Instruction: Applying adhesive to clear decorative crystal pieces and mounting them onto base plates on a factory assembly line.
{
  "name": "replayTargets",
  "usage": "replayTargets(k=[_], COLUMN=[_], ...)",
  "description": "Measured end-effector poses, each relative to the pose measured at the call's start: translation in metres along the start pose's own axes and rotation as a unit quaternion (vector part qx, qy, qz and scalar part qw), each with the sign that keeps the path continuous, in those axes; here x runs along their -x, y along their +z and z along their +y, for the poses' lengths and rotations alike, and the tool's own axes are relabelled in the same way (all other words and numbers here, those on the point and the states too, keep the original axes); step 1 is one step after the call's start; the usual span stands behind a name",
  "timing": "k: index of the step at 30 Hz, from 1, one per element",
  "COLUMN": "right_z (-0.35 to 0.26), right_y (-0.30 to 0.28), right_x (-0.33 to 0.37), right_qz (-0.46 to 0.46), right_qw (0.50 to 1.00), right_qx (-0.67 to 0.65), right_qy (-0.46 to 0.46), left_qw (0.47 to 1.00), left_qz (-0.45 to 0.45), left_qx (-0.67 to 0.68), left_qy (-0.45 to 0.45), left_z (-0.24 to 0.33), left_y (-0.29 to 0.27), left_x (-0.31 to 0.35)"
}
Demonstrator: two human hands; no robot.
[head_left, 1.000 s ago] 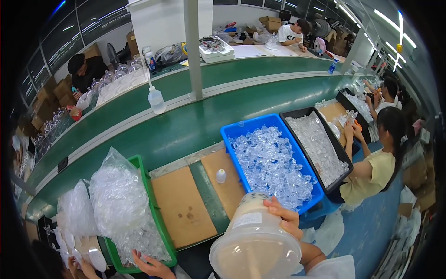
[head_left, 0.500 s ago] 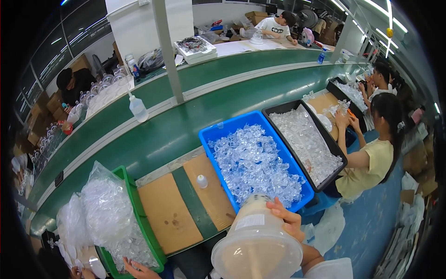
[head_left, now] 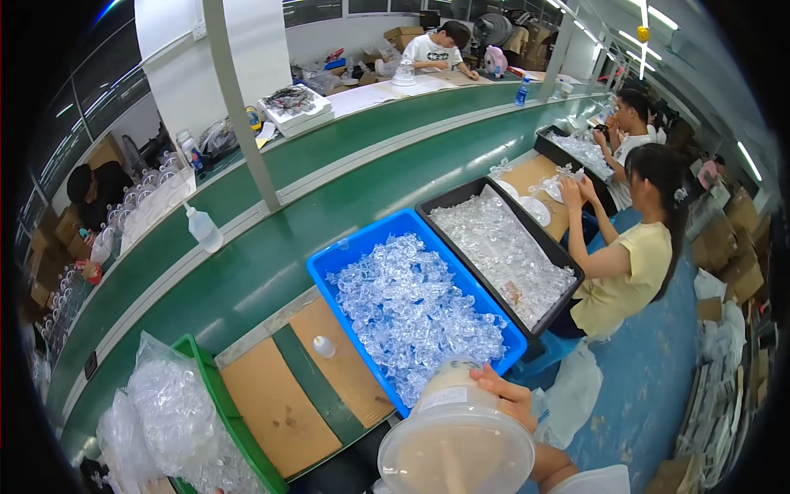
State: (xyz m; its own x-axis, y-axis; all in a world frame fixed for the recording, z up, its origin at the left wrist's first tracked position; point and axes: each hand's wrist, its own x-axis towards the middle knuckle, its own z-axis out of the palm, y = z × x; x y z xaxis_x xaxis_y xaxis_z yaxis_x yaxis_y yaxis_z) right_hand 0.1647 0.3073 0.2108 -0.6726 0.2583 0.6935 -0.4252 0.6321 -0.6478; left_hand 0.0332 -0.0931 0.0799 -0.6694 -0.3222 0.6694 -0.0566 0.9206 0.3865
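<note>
Close in front of me, my right hand (head_left: pixel 512 398) is wrapped round a plastic drink cup (head_left: pixel 461 449) with a domed clear lid, a pale label and a milky tan drink inside. The cup is tilted toward me, and a thick straw comes out of its lid. Just beyond it lies a blue bin (head_left: pixel 331 290) heaped with small clear plastic parts (head_left: pixel 420 305). I cannot make out my left hand at the lower edge of the picture.
Left of the blue bin, a small white-capped bottle (head_left: pixel 324 347) stands on cardboard (head_left: pixel 276 403). A green bin (head_left: pixel 239 432) holds bagged clear parts. A black bin (head_left: pixel 543 296) lies to the right, beside a seated co-worker (head_left: pixel 625 255). Across the green conveyor (head_left: pixel 288 222), others work.
My view has swung, so the bins and bench appear farther left and the cup stays close to me. My left hand, open at the lower left before, has dropped out of sight.
</note>
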Motion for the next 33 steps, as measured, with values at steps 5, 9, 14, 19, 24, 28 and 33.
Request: replayTargets(k=[5, 9, 14, 19, 24, 28, 33], right_z=[0.006, -0.024, -0.011, -0.016, -0.011, 0.002, 0.008], right_y=[0.018, 0.031, 0.061, 0.075, 0.089, 0.096, 0.099], right_x=[0.02, 0.009, 0.004, -0.009, -0.006, 0.009, 0.01], right_qz=[0.004, 0.01, 0.025, -0.02, -0.035, -0.036, -0.061], right_qw=[0.998, 0.975, 0.991, 0.991, 0.993, 0.994, 0.996], right_qx=[-0.022, -0.083, -0.019, -0.004, 0.005, 0.022, 0.01], right_qy=[0.056, 0.204, 0.129, 0.129, 0.117, 0.097, 0.069], left_qw=[0.999, 0.998, 0.999, 0.998, 1.0, 1.0, 0.997], left_qz=[0.018, 0.024, 0.007, 0.003, -0.022, -0.023, -0.011], left_qx=[-0.023, -0.033, -0.031, -0.048, 0.01, -0.01, -0.074], left_qy=[0.034, 0.042, 0.022, 0.03, -0.003, 0.0, 0.022], left_z=[-0.013, -0.006, 0.0, -0.001, 0.004, 0.0, -0.017], left_y=[0.004, 0.004, -0.002, -0.002, -0.008, -0.002, 0.004], left_x=[0.001, 0.0, -0.003, -0.003, -0.004, -0.001, 0.006])
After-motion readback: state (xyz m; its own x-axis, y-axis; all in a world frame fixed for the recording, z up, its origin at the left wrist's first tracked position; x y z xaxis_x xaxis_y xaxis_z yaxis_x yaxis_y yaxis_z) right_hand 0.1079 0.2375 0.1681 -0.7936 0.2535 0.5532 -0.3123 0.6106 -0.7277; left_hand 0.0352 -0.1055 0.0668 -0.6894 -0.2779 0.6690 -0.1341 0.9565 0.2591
